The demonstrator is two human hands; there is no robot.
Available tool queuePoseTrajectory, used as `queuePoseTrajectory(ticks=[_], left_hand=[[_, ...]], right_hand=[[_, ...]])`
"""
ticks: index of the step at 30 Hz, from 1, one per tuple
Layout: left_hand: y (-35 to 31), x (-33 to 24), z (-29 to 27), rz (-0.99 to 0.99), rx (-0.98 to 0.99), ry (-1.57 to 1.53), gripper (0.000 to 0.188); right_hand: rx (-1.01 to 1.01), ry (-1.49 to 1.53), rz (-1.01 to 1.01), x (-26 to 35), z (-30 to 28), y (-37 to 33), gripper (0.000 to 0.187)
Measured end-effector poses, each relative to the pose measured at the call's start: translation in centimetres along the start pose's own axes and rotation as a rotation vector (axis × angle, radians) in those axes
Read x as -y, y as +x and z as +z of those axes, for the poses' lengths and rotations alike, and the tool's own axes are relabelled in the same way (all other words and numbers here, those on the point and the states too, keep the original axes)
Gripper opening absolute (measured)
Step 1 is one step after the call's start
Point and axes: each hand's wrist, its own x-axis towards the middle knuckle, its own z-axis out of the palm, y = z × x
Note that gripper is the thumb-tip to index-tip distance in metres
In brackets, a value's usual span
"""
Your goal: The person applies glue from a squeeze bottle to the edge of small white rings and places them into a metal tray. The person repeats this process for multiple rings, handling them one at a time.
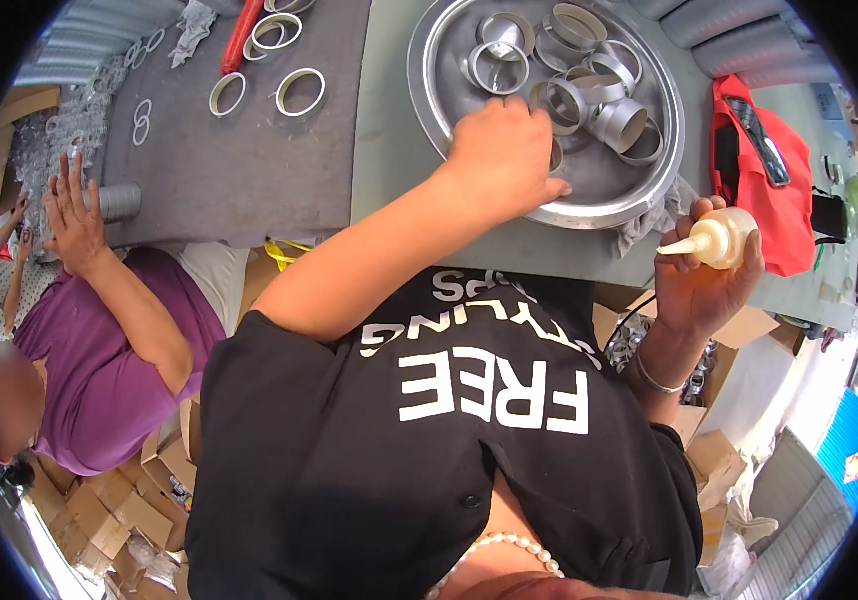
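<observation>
My left hand [501, 152] reaches over a round steel tray [428, 110], fingers curled down and thumb toward the near rim. Between fingers and thumb shows the edge of a metal ring [556, 156], mostly hidden by the hand. Several wide silver metal rings [617, 124] lie heaped in the tray, some upright, some tilted. At the right, beyond the tray's rim, my right hand [694, 290] is closed round a squeeze bottle [727, 240]. This bottle is translucent with a yellowish tint, and its pointed nozzle faces left.
Left of the tray, a dark mat [249, 170] carries several loose rings [301, 92] and a red tube-like object [242, 36]. A co-worker in a purple shirt [129, 340] sits at the left. A red bag [787, 180] with a black phone-like object lies right; cardboard boxes [99, 520] stand below.
</observation>
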Motion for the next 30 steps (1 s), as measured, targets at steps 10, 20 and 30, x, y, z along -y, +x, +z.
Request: queuePoseTrajectory(ticks=[10,20,30], left_hand=[[-1.9,2.3,-1.5,0.182,-0.041,-0.816,0.061],[-7.6,1.9,-3.1,-0.188,0.299,-1.841,0.076],[-8.4,0.5,-3.7,-0.263,0.323,-1.782,0.073]], right_hand=[[-0.019,0.020,-0.031,0.0,-0.9,-0.3,0.049],[0.185,-0.772,-0.843,-1.8,1.2,-1.5,0.065],[0.798,-1.124,-1.004,-1.8,4.5,-1.4,0.071]])
